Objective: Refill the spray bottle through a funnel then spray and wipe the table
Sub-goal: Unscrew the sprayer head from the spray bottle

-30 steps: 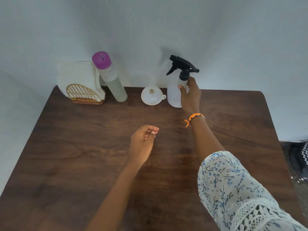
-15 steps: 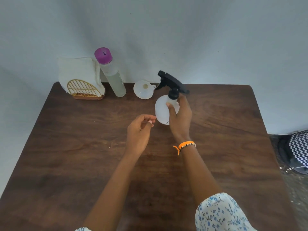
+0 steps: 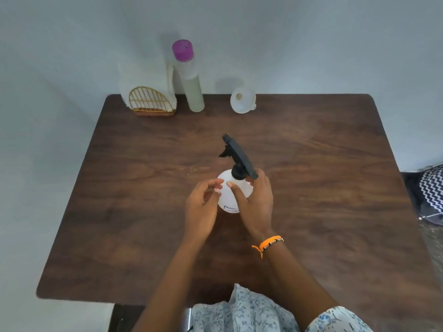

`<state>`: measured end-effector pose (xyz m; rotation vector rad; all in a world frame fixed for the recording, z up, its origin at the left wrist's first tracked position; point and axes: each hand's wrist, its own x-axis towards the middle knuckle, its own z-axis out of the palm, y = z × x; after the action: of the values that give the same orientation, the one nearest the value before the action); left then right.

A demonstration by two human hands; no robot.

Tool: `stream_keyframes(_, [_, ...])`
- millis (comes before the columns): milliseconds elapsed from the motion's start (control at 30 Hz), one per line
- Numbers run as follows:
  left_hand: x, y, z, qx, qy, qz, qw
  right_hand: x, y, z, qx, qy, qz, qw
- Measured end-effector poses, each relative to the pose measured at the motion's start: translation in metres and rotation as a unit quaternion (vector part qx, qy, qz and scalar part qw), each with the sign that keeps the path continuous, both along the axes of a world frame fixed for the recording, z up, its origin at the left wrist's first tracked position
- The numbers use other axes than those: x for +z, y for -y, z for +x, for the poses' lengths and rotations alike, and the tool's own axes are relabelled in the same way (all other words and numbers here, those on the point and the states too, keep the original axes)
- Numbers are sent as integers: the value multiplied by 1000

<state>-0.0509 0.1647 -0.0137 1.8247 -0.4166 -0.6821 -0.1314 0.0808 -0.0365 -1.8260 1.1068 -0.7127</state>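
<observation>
A clear spray bottle (image 3: 227,197) with a black trigger head stands at the middle of the brown table (image 3: 311,188). My right hand (image 3: 255,202) grips its body from the right, just below the neck. My left hand (image 3: 201,207) is beside the bottle's left side with curled fingers near or touching it, holding nothing. A white funnel (image 3: 242,101) lies at the table's back edge. Left of it stands a tall bottle (image 3: 189,77) of pale liquid with a purple cap.
A gold wire holder (image 3: 149,101) with white cloths sits at the back left corner. A pale wall runs close behind the table. A black-and-white zigzag object (image 3: 431,185) lies on the floor to the right.
My right hand has carried the spray bottle from the back edge beside the funnel to the table's middle. My left hand has closed in on the bottle's left side.
</observation>
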Motion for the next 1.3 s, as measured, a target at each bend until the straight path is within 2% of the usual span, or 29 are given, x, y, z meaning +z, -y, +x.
stream_keyframes(400, [-12, -62, -7, -53, -17, -8, 998, -9, -72, -15, -2, -90, -38, 995])
stream_keyframes(667, [-22, -69, -8, -87, -15, 14, 996, -12, -80, -22, 26, -88, 1, 996])
stream_keyframes(800, [-31, -73, -4, -124, -4, 27, 992, -5, -74, -29, 70, -41, 23, 996])
stream_keyframes(900, [-36, -75, -3, -150, 19, 54, 987, 9, -70, -34, 77, -6, 9, 997])
stream_keyframes(967, [-34, -76, -7, -160, 51, 39, 985, 17, -70, -32, 65, -6, -13, 998])
stream_keyframes(1133, [-29, -65, -22, -121, 135, -19, 983, 31, -75, -17, 59, -65, -63, 994])
stream_keyframes(1300, [-51, -63, -24, -117, 171, -3, 978, 32, -75, -17, 60, -67, -76, 993])
